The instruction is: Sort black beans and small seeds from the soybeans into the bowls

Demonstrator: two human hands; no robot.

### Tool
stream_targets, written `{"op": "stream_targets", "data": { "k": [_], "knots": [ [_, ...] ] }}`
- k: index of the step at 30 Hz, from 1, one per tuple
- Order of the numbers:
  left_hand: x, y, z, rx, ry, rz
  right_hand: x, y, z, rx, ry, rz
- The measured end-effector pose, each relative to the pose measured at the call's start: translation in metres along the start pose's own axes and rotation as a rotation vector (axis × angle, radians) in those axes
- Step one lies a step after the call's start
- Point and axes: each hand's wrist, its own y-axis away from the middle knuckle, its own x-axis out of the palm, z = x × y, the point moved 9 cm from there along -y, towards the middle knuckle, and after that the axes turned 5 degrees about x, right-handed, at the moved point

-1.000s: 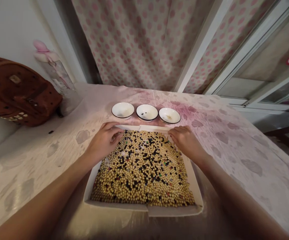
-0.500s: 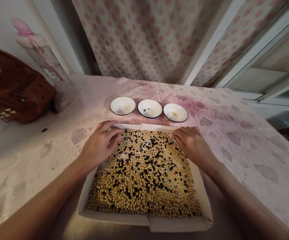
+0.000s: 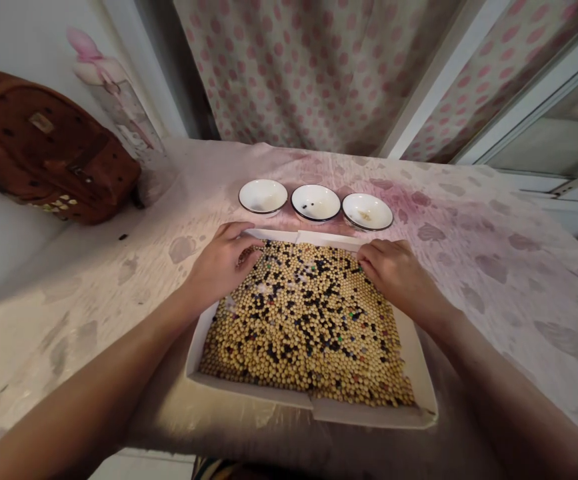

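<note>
A shallow white cardboard box (image 3: 426,380) lies in front of me on the table. Small tan beads or beans (image 3: 289,347) fill it, with many black ones and a few green, red and blue ones mixed in. At the far left corner my left hand (image 3: 223,263) is curled over the rim, thumb on the inner side. My right hand (image 3: 393,270) grips the far right corner, fingers bent over the edge. Beyond the box stand three white dark-rimmed bowls: the left bowl (image 3: 263,195), the middle bowl (image 3: 321,205) with a few black bits, and the right bowl (image 3: 376,210) with pale bits.
A patterned pinkish cloth covers the table (image 3: 479,300). On the left stands a brown backpack (image 3: 53,147) beside a clear container with a pink top (image 3: 119,100). A small dark piece (image 3: 123,237) lies on the cloth. A dotted curtain (image 3: 309,73) hangs behind.
My view has shifted, so everything sits further right and a little higher in the picture. Both hands stay at the same corners of the box.
</note>
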Motion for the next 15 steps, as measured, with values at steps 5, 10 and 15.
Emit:
{"op": "stream_targets", "data": {
  "k": [5, 10, 15],
  "knots": [
    [-0.002, -0.001, -0.003, 0.023, 0.003, -0.013, -0.001, 0.001, 0.000, -0.014, 0.034, -0.007],
    [-0.001, 0.000, -0.004, 0.049, -0.023, -0.022, 0.008, 0.002, 0.004, -0.055, 0.129, 0.017],
    [0.000, 0.000, -0.005, 0.058, -0.009, -0.026, -0.002, 0.001, 0.004, -0.049, 0.028, -0.013]
  ]
}}
